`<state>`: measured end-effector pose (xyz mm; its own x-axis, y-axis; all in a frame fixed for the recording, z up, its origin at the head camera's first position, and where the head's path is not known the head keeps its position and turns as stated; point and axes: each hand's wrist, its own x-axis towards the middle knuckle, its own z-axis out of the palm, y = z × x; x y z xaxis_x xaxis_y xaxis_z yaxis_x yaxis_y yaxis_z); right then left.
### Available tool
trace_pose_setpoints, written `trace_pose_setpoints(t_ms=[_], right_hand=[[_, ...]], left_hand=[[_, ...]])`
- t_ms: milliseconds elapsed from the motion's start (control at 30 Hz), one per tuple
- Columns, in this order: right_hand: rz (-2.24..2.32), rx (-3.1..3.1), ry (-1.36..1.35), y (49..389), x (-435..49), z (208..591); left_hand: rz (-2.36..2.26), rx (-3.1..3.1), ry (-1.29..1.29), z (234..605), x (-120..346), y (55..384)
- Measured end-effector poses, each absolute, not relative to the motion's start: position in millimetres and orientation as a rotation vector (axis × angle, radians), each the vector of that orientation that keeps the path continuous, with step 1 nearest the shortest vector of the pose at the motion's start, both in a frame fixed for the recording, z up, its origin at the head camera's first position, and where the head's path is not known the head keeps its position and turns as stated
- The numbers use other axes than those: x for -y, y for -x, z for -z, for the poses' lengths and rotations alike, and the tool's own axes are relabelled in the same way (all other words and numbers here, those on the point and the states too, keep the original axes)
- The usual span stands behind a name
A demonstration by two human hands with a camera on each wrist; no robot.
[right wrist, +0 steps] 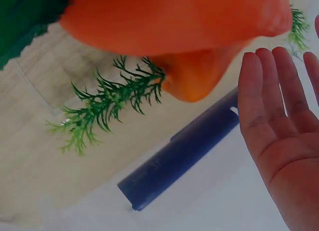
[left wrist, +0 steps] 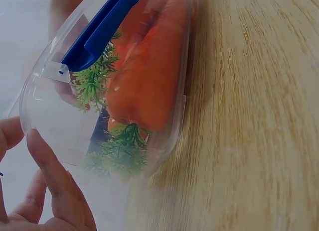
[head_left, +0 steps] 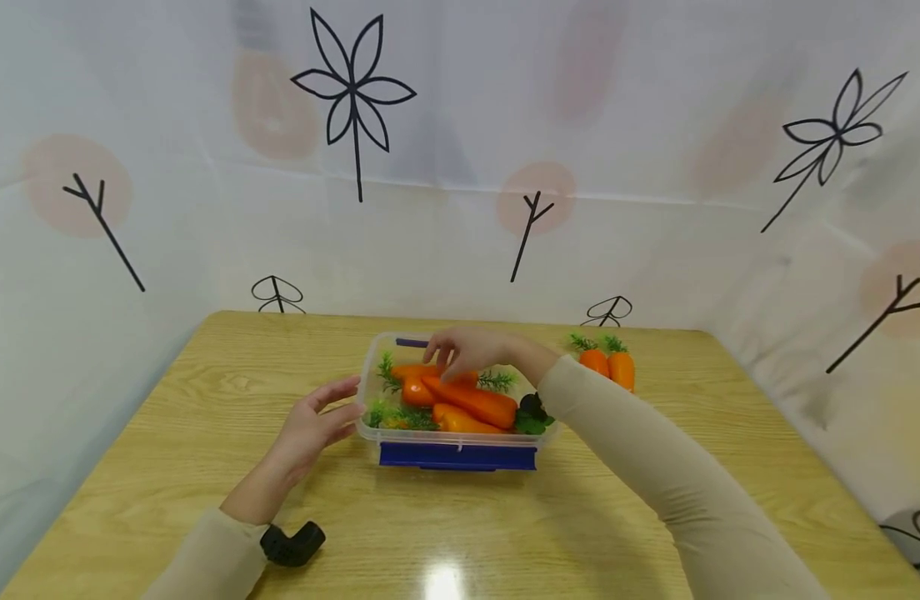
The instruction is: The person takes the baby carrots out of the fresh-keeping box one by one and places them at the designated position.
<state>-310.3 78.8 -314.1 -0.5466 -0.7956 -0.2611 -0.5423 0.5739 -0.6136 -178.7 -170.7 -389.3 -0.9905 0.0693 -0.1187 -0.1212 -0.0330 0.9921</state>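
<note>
A clear plastic food box [head_left: 460, 438] with blue latches holds several orange toy carrots [head_left: 471, 402] with green tops. My left hand [head_left: 310, 427] is at the box's left end, fingertips right at its rim [left wrist: 26, 99], fingers loosely bent. Over the carrots, inside the far part of the box, my right hand [head_left: 467, 348] reaches in with its fingers hanging down. In the right wrist view its fingers [right wrist: 285, 84] are nearly straight, with nothing between them, beside an orange carrot [right wrist: 192, 79]. A dark piece with green leaves [head_left: 533, 417] lies in the box's right end.
Two more carrots [head_left: 621, 369] lie on the wooden table [head_left: 655, 483] right of the box, partly behind my right sleeve. A black curved device [head_left: 293, 546] is at my left wrist. A patterned white cloth [head_left: 445, 250] hangs behind the table.
</note>
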Motion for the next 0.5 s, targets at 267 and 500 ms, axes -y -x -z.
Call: trace_pose_setpoints(t_ms=[267,500], right_hand=[[0.528,-2.28,0.948,307.5,-75.6,321.1],[0.489,-2.288,0.969,305.9,-73.4,322.5]], left_hand=[[-2.149,-2.104,0.049,388.2,171.1,178.4],[-2.151,-2.102,0.055,387.2,171.2,177.9]])
